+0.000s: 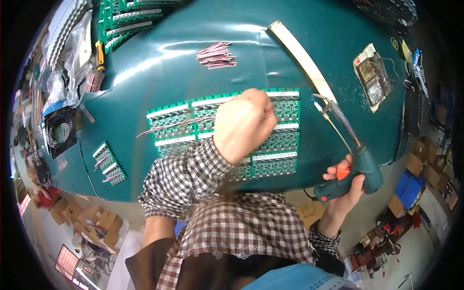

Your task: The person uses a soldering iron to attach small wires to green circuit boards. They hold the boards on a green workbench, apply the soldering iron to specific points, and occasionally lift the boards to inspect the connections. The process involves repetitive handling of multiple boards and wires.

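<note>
A panel of green circuit boards (275,140) with white strips lies on the table in front of me. Over its middle, my left hand (246,123) is closed, knuckles up. Thin red-and-white wires (176,126) stick out from under this hand to the left, across the boards; their ends inside the fingers are hidden. At the right, my right hand (345,186) grips a dark green soldering gun (368,169) with an orange trigger. Its thin metal tip and feed tube point up and left, beside the lower end of a long pale strip (302,55).
A pile of red-and-white wires (216,55) lies beyond the boards. Right of the strip sits a metal tray (374,82) with dark residue. A small board (109,163) and a black fan (62,129) are at left. Stacked boards (130,21) and a yellow-handled tool (100,55) lie far left.
</note>
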`<move>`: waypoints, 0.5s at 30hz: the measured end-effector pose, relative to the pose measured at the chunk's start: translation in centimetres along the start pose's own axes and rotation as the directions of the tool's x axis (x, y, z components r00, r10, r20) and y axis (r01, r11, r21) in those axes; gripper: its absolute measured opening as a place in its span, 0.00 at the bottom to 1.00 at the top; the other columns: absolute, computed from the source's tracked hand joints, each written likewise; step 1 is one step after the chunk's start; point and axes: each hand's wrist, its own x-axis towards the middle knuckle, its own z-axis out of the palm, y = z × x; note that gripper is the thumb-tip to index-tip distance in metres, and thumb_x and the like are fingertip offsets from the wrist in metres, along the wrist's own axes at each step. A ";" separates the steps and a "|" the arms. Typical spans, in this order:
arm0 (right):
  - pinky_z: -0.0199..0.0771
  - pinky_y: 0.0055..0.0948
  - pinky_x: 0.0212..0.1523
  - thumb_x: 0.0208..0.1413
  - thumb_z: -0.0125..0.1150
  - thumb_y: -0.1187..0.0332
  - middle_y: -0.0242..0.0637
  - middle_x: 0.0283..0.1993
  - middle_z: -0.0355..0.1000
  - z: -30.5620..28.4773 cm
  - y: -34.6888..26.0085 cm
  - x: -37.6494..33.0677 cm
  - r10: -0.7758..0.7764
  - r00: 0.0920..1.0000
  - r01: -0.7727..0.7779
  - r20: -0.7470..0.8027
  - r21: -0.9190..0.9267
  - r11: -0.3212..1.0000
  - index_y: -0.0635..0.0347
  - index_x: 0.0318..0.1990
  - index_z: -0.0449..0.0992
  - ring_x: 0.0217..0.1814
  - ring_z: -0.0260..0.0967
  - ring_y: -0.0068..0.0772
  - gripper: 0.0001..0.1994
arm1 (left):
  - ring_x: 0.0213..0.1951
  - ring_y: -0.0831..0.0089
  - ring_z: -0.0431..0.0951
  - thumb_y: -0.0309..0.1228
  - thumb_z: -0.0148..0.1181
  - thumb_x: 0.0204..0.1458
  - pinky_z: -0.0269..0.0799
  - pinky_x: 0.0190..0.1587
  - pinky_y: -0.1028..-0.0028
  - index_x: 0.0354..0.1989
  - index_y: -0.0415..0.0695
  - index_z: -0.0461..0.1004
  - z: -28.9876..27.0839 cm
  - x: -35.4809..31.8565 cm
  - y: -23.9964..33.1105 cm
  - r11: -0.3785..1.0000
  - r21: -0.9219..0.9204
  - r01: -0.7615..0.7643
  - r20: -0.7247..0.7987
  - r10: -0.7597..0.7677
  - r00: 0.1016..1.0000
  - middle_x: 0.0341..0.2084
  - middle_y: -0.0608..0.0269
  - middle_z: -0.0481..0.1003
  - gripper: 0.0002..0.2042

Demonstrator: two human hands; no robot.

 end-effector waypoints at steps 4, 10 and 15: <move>0.81 0.37 0.35 0.55 0.56 0.61 0.47 0.41 0.69 0.4 -0.1 0.1 -0.010 0.999 0.013 0.044 -0.058 0.998 0.76 0.52 0.63 0.41 0.73 0.46 0.26 | 0.20 0.65 0.73 0.24 0.58 0.38 0.69 0.25 0.69 0.21 0.43 0.70 0.0 -0.1 -0.1 1.000 0.009 0.007 -0.006 -0.007 1.000 0.17 0.61 0.69 0.03; 0.81 0.35 0.33 0.53 0.57 0.63 0.47 0.41 0.68 0.1 -0.6 -0.3 -0.007 0.994 0.032 0.114 -0.217 0.976 0.74 0.51 0.64 0.44 0.72 0.47 0.24 | 0.23 0.59 0.73 0.27 0.57 0.38 0.70 0.27 0.65 0.21 0.42 0.70 -0.6 0.2 -0.2 0.999 -0.042 0.034 0.080 -0.030 0.996 0.19 0.58 0.71 0.04; 0.82 0.33 0.31 0.55 0.56 0.58 0.47 0.39 0.68 0.2 -0.3 -0.6 -0.035 0.997 0.051 0.066 -0.250 0.967 0.74 0.50 0.65 0.42 0.73 0.46 0.25 | 0.19 0.80 0.66 0.25 0.58 0.40 0.64 0.24 0.79 0.23 0.40 0.73 -2.0 1.0 -0.5 0.981 -0.131 0.142 0.154 -0.121 0.981 0.17 0.67 0.68 0.03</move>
